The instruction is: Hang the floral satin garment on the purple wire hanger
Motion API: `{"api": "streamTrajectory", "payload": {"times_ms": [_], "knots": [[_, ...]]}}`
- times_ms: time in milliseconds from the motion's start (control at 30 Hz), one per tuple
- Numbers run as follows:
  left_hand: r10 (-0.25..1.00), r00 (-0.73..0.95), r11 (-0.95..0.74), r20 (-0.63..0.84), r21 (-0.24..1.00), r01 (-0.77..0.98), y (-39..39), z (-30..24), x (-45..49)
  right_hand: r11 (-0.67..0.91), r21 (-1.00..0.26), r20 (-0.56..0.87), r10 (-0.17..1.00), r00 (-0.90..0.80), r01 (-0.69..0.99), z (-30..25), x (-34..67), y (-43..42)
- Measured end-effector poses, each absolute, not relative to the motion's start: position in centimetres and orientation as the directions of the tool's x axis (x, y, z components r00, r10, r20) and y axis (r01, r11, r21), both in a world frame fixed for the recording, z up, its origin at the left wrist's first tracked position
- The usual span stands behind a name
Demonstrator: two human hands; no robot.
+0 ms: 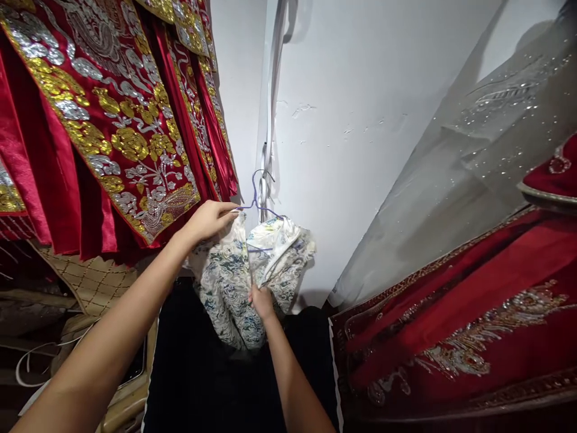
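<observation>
A white garment with a blue-green pattern (pixel 234 282) hangs on a purple wire hanger (pixel 256 201) in front of the white wall. My left hand (pixel 208 220) is closed on the hanger's left shoulder, pinching the wire and the cloth's upper edge. Lower down, my right hand (pixel 261 302) is closed on the middle of the patterned garment, gathering its folds. The hanger's hook sticks up free above both hands.
Red robes with gold and silver embroidery (pixel 112 120) hang at the upper left. More red embroidered cloth (pixel 451 325) and a sheer sequinned veil (pixel 473 156) fill the right. A dark cloth (pixel 202 373) lies below, and a quilted beige item (pixel 90 282) sits at left.
</observation>
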State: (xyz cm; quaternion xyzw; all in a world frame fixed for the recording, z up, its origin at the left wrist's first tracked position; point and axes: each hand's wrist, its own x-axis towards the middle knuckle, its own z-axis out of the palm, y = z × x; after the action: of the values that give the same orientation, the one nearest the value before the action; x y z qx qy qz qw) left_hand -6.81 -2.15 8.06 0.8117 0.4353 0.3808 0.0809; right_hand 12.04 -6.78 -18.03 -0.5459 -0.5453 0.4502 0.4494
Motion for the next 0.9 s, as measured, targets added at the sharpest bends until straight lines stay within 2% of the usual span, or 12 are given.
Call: {"api": "streamTrajectory", "payload": {"times_ms": [67, 100, 167, 200, 300, 400, 500, 733, 900], "knots": [[0.659, 0.130, -0.592, 0.741, 0.404, 0.698, -3.7, 4.7, -6.6, -0.049, -0.986, -0.044, 0.998, 0.034, 0.158, -19.5, 12.1, -8.2], [0.586, 0.002, -0.575, 0.810, 0.414, 0.706, -4.8, 2.3, -6.1, -0.064, -0.988, -0.058, 0.997, 0.046, 0.139, -20.1, 12.4, -8.9], [0.509, -0.202, -0.543, 0.837, 0.495, 0.678, -7.7, -3.7, -4.6, -0.065, -0.991, -0.058, 0.997, 0.060, 0.114, -21.0, 13.1, -10.0], [0.544, -0.250, -0.535, 0.801, 0.560, 0.633, -9.2, -6.9, -3.5, -0.058, -0.992, -0.052, 0.997, 0.063, 0.109, -21.2, 13.4, -10.4], [0.808, -0.201, -0.421, 0.555, 0.781, 0.462, -12.7, -15.2, -0.1, -0.033, -0.993, -0.028, 0.999, 0.046, 0.112, -21.1, 14.2, -10.9], [0.927, -0.092, -0.306, 0.365, 0.873, 0.381, -13.7, -19.0, 2.3, 0.007, -0.997, 0.005, 1.000, -0.021, 0.082, -20.4, 14.5, -11.3], [0.955, -0.036, -0.262, 0.294, 0.895, 0.362, -13.3, -19.0, 3.0, 0.008, -0.999, 0.005, 0.997, -0.083, 0.038, -19.4, 14.5, -11.9], [0.967, 0.020, -0.247, 0.254, 0.914, 0.323, -14.2, -18.6, 2.9, -0.078, -0.997, -0.080, 0.974, -0.212, 0.019, -16.9, 15.0, -12.4], [0.952, 0.024, -0.293, 0.306, 0.881, 0.373, -14.0, -18.8, 3.0, 0.022, -0.998, 0.029, 0.990, -0.136, -0.052, -8.2, 15.2, -8.3]]}}
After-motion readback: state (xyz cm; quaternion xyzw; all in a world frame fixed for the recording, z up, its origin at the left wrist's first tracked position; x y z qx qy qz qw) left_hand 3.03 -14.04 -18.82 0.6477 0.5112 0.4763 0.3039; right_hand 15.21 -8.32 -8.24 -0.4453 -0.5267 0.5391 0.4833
